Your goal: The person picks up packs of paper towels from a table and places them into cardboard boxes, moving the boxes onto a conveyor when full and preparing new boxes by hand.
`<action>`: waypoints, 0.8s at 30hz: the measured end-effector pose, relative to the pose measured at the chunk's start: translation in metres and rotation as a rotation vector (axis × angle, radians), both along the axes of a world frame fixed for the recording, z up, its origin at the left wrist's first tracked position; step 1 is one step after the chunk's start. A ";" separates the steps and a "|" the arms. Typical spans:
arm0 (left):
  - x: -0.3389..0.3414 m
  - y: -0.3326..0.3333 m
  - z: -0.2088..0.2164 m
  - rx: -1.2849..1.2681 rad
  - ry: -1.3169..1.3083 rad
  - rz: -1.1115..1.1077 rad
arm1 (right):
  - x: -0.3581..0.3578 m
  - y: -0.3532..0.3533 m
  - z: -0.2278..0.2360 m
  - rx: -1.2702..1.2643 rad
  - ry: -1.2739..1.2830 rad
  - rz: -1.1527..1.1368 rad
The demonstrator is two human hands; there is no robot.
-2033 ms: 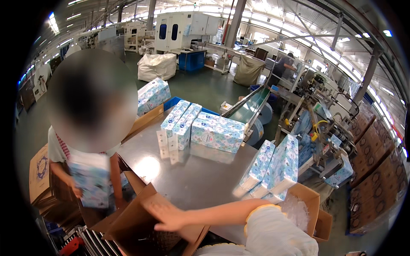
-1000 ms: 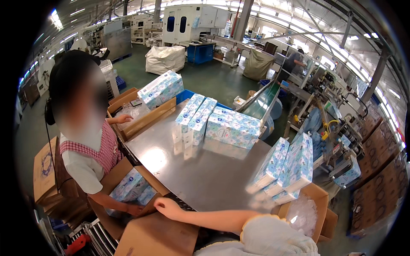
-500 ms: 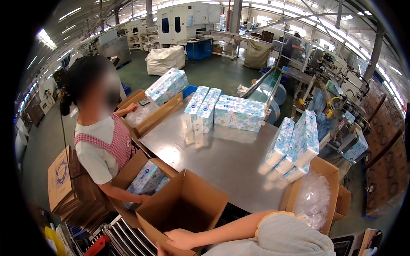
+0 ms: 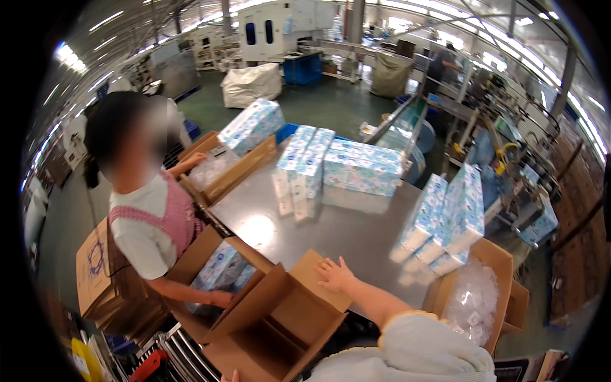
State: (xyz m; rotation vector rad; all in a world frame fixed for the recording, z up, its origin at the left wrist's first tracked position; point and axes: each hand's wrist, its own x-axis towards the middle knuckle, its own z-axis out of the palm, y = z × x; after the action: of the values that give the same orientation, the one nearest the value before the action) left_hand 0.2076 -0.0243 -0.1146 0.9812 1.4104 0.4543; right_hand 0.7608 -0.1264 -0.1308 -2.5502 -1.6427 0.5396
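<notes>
An upright cardboard box point(image 4: 273, 340) stands in front of me, its top flaps folded outward and nothing showing inside. My right hand point(image 4: 336, 278) lies against its far right flap with fingers spread. At the lower edge, only the fingertips of my left hand point(image 4: 230, 377) show, gripping the box's near left rim. Just beyond, a second cardboard box point(image 4: 202, 251) holds blue-and-white floral tissue packs point(image 4: 219, 266). A co-worker's hand point(image 4: 221, 299) reaches into it.
On the metal table point(image 4: 305, 239) stand several floral tissue bundles point(image 4: 363, 167), with more at the right point(image 4: 461, 210). A carton of clear plastic pieces point(image 4: 472, 305) sits at my right. Rollers point(image 4: 184, 356) run under the boxes; folded cartons point(image 4: 98, 261) stack at left.
My right hand has moved from the box's near rim to its far right flap, spreading its fingers. The flaps now lie folded outward. The co-worker's hand remains in the other box.
</notes>
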 end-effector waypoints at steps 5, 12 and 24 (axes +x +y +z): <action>0.041 -0.004 0.024 1.000 1.053 -0.380 | 0.011 0.007 0.040 0.094 0.026 0.088; 0.336 0.004 0.129 1.466 0.191 -0.724 | 0.151 -0.167 0.254 0.901 -0.438 -0.481; 0.736 -0.210 0.094 1.713 -0.199 -1.603 | 0.302 -0.333 0.250 0.200 -0.231 -1.141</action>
State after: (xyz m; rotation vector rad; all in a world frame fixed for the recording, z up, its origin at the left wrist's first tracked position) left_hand 0.9432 -0.2343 -0.0209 2.7940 -0.6279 0.3702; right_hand 1.0630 -0.4593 0.1191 -2.8616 -0.0507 -0.0316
